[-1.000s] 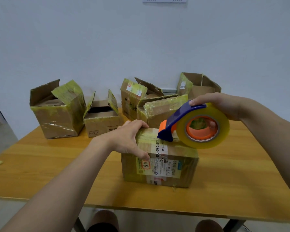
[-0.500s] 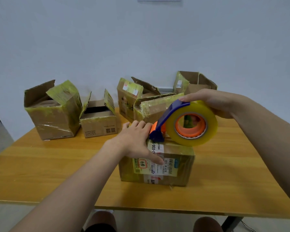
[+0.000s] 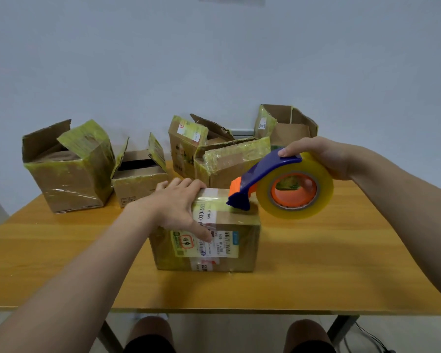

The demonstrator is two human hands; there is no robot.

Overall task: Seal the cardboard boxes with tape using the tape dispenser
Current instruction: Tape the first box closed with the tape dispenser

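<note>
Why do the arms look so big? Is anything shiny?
Head view: the wide-angle lens swells the left forearm and right forearm toward the bottom corners. Head view: light is soft and even, with a faint shadow on the closed box under the tape dispenser. Head view: white glare streaks show on the taped left open box. Head view: small label print is blurry.

Closed, labelled box (image 3: 247,245) stands nearest. Blue-and-orange dispenser (image 3: 260,178), holding a yellowish roll (image 3: 325,197), touches its top. Open boxes (image 3: 69,179) stand behind.
</note>
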